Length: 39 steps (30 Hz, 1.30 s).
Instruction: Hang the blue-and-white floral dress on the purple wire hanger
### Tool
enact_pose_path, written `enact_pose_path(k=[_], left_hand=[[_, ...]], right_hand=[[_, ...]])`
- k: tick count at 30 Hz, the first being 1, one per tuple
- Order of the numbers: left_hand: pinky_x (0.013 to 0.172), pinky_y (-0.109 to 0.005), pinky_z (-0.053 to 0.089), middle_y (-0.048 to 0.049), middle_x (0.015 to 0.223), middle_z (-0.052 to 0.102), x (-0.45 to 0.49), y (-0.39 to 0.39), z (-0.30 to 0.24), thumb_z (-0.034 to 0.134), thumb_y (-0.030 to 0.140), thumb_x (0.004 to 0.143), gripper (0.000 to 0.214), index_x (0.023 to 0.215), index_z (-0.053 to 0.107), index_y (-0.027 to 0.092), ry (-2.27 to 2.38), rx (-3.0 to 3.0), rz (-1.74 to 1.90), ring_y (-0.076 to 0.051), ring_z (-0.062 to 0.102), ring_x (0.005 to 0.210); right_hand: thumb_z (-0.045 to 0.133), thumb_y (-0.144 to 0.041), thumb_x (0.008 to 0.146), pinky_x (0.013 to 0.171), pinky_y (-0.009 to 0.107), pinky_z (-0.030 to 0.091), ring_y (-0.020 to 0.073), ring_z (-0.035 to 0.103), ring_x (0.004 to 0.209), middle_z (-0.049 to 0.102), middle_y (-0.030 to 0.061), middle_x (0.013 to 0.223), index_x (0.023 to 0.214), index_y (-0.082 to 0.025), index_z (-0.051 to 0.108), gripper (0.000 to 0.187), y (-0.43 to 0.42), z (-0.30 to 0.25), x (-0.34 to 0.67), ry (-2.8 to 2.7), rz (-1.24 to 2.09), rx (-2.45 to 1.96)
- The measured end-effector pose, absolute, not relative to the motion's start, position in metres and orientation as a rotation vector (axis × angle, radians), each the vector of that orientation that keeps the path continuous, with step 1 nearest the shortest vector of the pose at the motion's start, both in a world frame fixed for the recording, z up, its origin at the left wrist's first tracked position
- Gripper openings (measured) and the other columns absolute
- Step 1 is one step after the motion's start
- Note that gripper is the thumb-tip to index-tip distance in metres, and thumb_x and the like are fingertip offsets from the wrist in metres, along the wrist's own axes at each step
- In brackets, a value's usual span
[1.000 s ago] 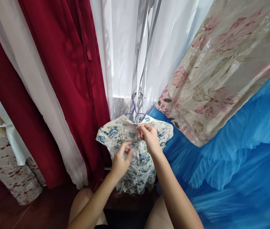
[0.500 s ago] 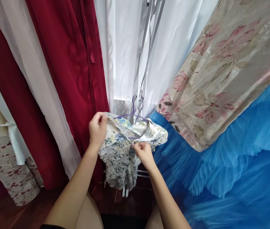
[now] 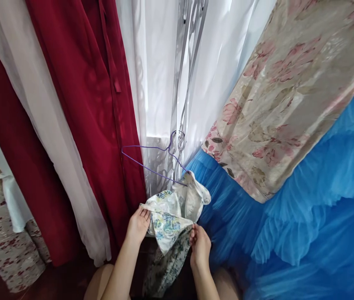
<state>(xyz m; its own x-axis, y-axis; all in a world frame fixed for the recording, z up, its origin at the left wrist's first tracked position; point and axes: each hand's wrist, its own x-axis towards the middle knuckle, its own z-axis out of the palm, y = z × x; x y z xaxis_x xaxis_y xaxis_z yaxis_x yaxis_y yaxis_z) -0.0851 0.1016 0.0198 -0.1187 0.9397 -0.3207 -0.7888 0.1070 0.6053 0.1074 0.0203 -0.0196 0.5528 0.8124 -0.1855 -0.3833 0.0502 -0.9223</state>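
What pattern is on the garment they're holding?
The garment has blue and yellow flowers on whitish cloth; head view is best.

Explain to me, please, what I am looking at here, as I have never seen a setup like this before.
Gladly. There is no machine: these are a person's bare hands, seen by one camera worn on the head, looking forward and down.

The left hand and right hand each hold an edge of a small flowered garment, with cloth stretched between them. The left end of the purple hanger is bare; its right end reaches the garment.

The other clothes hang rather than lie on a table: red cloth on the left, white cloth in the middle, and pink-flowered cloth and ruffled blue cloth on the right.
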Motion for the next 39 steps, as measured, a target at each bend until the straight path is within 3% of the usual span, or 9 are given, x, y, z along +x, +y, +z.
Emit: enact_pose_path(k=[4,6,9,17,22,27,31,35,39], left_hand=[[0.085,-0.034,0.052,-0.0079,0.094,0.069,-0.050,0.069,0.039,0.068,0.028,0.088,0.012,0.087,0.063,0.016,0.622,0.467,1.362,-0.021,0.067,0.092],[0.081,-0.029,0.049,-0.0051,0.087,0.067,-0.031,0.051,0.058,0.071,0.035,0.087,0.020,0.087,0.065,0.016,0.600,0.762,1.279,-0.018,0.064,0.084],[0.075,-0.026,0.045,-0.0034,0.081,0.063,-0.010,0.031,0.082,0.066,0.040,0.092,0.025,0.089,0.067,0.016,0.623,1.182,1.169,-0.017,0.058,0.077],[0.096,-0.031,0.044,-0.0081,0.113,0.063,-0.009,0.026,0.060,0.052,0.041,0.099,0.025,0.100,0.067,0.022,0.700,1.592,1.019,-0.024,0.059,0.108],[0.100,-0.035,0.046,-0.0061,0.111,0.069,-0.027,0.011,0.023,0.055,0.053,0.094,0.039,0.118,0.066,0.025,0.762,1.516,0.694,-0.026,0.062,0.110],[0.114,-0.049,0.031,-0.0055,0.087,0.074,-0.054,0.008,-0.001,0.078,0.044,0.075,0.021,0.087,0.078,0.027,0.884,1.982,0.535,-0.030,0.068,0.095],[0.117,-0.051,0.027,0.0001,0.064,0.065,-0.083,0.021,-0.016,0.075,0.027,0.071,0.013,0.061,0.068,0.026,0.913,2.259,0.494,-0.024,0.067,0.077],[0.119,-0.051,0.024,-0.0014,0.080,0.069,-0.106,0.036,-0.033,0.079,0.034,0.066,0.018,0.061,0.066,0.022,1.107,2.281,0.466,-0.024,0.066,0.091],[0.120,-0.048,0.023,-0.0035,0.101,0.072,-0.111,0.040,-0.035,0.083,0.053,0.065,0.033,0.076,0.074,0.023,1.067,2.209,0.473,-0.026,0.064,0.105]], right_hand=[[0.068,-0.061,0.077,0.053,0.029,0.043,0.0187,0.054,0.060,0.065,0.0040,0.073,0.085,-0.018,0.068,0.043,0.000,-0.029,0.119,-0.646,0.965,-1.316],[0.065,-0.065,0.082,0.076,0.033,0.050,0.0245,0.063,0.086,0.071,0.0081,0.094,0.096,-0.019,0.073,0.049,-0.006,-0.012,0.122,-0.848,0.966,-1.296],[0.056,-0.068,0.089,0.100,0.040,0.044,0.0280,0.060,0.109,0.072,0.0088,0.108,0.106,-0.020,0.075,0.054,-0.015,0.015,0.126,-1.020,1.150,-1.167],[0.079,-0.049,0.076,0.071,0.029,0.047,0.0203,0.060,0.076,0.068,0.0040,0.078,0.089,-0.016,0.075,0.035,-0.028,0.024,0.125,-0.832,1.469,-0.919],[0.085,-0.056,0.063,0.076,0.034,0.051,0.0258,0.064,0.081,0.072,0.0060,0.081,0.090,-0.019,0.075,0.047,-0.035,0.020,0.137,-0.577,1.441,-1.078],[0.086,-0.060,0.056,0.069,0.037,0.051,0.0278,0.063,0.074,0.069,0.0080,0.074,0.074,-0.020,0.073,0.046,-0.057,0.024,0.174,-0.647,1.473,-1.258],[0.091,-0.049,0.055,0.058,0.030,0.045,0.0198,0.057,0.060,0.065,0.0062,0.066,0.075,-0.017,0.074,0.042,-0.069,0.037,0.203,-0.987,1.599,-1.194],[0.093,-0.036,0.054,0.066,0.030,0.049,0.0214,0.063,0.072,0.072,0.0055,0.084,0.102,-0.017,0.075,0.055,-0.063,0.055,0.221,-1.355,1.598,-1.205],[0.086,-0.032,0.062,0.069,0.032,0.051,0.0245,0.066,0.076,0.074,0.0049,0.084,0.094,-0.016,0.075,0.037,-0.037,0.068,0.248,-1.486,1.450,-1.193]])
